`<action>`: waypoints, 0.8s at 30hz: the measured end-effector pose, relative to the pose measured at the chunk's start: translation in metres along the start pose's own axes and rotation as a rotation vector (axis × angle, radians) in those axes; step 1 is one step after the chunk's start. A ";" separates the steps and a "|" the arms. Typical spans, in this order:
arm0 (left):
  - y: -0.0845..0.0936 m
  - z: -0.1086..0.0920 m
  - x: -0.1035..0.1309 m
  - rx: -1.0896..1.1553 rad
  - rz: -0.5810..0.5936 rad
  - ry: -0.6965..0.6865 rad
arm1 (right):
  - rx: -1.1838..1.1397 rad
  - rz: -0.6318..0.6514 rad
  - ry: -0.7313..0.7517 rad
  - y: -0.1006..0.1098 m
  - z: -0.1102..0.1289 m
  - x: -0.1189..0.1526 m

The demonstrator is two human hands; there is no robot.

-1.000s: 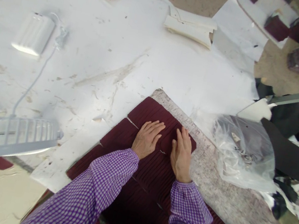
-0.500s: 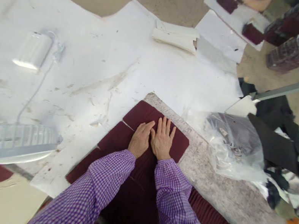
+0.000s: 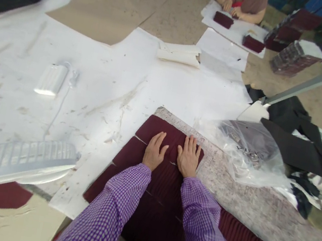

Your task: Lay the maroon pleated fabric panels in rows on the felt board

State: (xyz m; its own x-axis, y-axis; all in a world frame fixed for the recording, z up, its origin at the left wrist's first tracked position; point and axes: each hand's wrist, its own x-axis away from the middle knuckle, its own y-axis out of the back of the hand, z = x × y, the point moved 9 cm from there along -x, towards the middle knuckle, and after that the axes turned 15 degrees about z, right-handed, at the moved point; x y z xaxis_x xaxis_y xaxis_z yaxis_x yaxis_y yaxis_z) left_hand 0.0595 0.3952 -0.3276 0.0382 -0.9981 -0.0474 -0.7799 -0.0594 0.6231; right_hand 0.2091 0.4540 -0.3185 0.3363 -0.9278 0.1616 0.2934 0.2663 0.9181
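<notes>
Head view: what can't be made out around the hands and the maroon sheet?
- Maroon sheet: near end cut off by the bottom edge; middle hidden by the sleeves.
- Surface under left hand and right hand: covered by the palms.
- Plastic bag contents: obscured by crinkled, glaring film.
- Far person's hands: too small and blurred to tell their grip.

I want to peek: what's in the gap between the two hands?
In the head view, only dark red ribbed fabric shows between the left hand and the right hand; both lie flat on it.
</notes>
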 end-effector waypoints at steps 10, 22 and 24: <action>0.002 -0.008 0.001 -0.044 0.008 -0.028 | 0.128 0.069 0.064 -0.018 0.000 0.008; 0.000 -0.002 0.002 -0.047 0.006 -0.033 | 0.275 0.567 0.654 0.000 0.052 -0.043; 0.000 -0.002 0.001 -0.047 0.005 -0.034 | 0.292 0.622 0.685 -0.004 0.058 -0.047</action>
State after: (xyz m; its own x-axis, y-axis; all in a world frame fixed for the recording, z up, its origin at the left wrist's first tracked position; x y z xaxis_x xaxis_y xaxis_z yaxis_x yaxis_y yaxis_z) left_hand 0.0609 0.3937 -0.3264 0.0121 -0.9975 -0.0702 -0.7498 -0.0554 0.6593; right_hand 0.1403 0.4818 -0.3085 0.8320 -0.2650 0.4874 -0.3157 0.4963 0.8087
